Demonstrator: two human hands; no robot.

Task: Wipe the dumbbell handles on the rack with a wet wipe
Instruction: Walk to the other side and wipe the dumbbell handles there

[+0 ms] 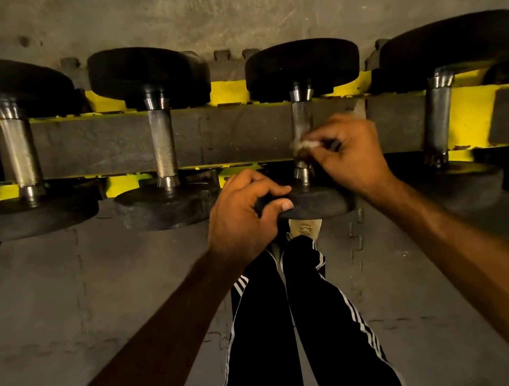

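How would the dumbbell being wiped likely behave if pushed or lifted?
Probably heavy for its size: the dumbbell has thick plates on a steel handle. Round plates look apt to roll; the left hand grips the near plate, perhaps steadying it.

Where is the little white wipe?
In the head view, right of centre: the right hand pinches the wet wipe against the third dumbbell's handle, just above the left hand gripping that dumbbell's near weight.

Yellow two-rail rack (230,90) in front of me, grey interlocking floor mats (63,311) beneath it, black round-headed weights side by side across its rails, first dumbbell (20,155), second dumbbell (163,141), third dumbbell (301,116), fourth dumbbell (441,112), knurled steel handles bridging the gap.
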